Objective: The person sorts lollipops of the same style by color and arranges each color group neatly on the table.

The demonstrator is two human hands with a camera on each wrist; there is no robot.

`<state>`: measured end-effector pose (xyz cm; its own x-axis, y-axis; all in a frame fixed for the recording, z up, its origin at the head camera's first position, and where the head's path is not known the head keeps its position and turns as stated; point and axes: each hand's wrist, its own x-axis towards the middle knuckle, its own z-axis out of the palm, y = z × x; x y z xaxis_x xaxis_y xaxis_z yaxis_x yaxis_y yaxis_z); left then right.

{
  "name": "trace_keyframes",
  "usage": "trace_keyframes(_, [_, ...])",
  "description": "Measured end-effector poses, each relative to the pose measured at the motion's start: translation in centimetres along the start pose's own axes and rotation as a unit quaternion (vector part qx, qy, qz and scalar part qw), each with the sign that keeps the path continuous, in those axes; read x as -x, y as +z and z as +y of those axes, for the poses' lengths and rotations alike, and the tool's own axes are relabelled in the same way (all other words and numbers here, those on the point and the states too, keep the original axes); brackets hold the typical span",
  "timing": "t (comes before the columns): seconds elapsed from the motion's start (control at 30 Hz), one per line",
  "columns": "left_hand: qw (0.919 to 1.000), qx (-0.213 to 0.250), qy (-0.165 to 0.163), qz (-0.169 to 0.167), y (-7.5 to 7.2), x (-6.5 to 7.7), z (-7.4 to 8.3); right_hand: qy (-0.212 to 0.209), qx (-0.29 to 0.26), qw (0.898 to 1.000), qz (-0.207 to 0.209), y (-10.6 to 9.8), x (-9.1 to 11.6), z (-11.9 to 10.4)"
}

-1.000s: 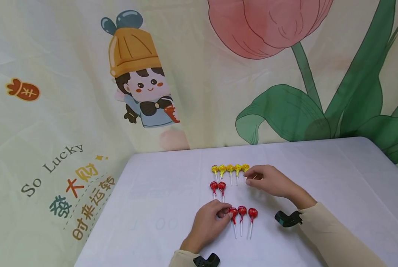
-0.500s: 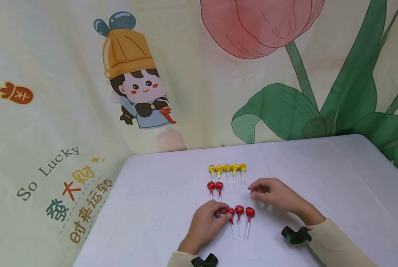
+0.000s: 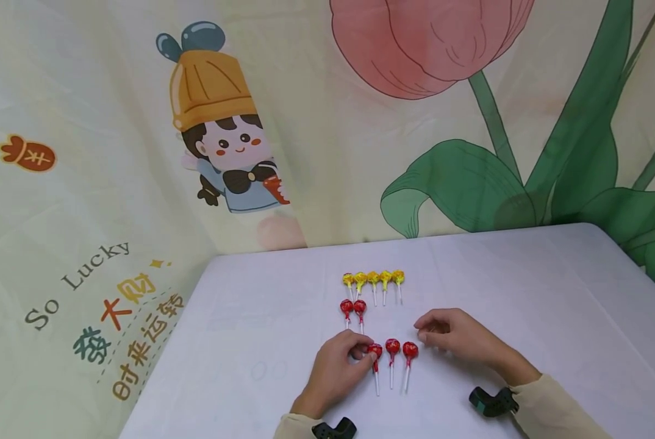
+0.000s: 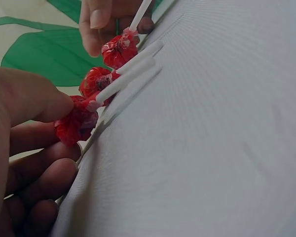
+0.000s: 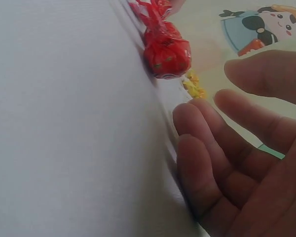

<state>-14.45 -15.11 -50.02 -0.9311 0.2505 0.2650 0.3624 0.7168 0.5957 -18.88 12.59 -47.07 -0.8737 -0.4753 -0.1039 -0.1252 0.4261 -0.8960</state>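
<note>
My left hand [image 3: 335, 369] pinches the red wrapped head of a lollipop [image 3: 377, 350] between thumb and fingers; its white stick points toward me. To its right lie two more red lollipops, a middle one [image 3: 392, 347] and a right one [image 3: 410, 350]. In the left wrist view, the thumb presses on the pinched lollipop [image 4: 75, 126]. My right hand [image 3: 465, 336] hovers just right of the right lollipop, fingers loosely bent and holding nothing. The right wrist view has that red lollipop [image 5: 167, 53] just beyond the fingertips.
Farther back, two red lollipops [image 3: 360, 306] lie side by side at the left. Behind them runs a row of several yellow lollipops [image 3: 374, 278]. The white table [image 3: 525, 268] ends at a printed backdrop [image 3: 327, 152].
My right hand has drawn back from the end of the yellow row toward me, to beside the near red lollipops. The left hand's lollipop has shifted slightly left, away from the middle one.
</note>
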Motion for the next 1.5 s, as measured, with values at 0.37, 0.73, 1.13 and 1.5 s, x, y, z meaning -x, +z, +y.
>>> trace_keyframes(0.37, [0.9950,0.099,-0.008,-0.012,-0.2,-0.2,-0.2,-0.007,0.042,0.999,0.004,0.7,0.1,0.3])
trace_keyframes(0.73, [0.9853,0.169,0.017,0.016,-0.2,0.1,-0.3,0.002,0.058,0.998,0.008,1.4,0.7,0.1])
trace_keyframes(1.13, [0.9561,0.287,-0.053,0.020,-1.5,0.0,1.3,-0.008,0.065,0.998,0.005,1.5,0.9,0.0])
trace_keyframes(1.5, [0.9577,0.275,-0.060,0.060,-1.0,-0.6,1.1,-0.020,0.074,0.997,0.010,1.7,0.8,0.2])
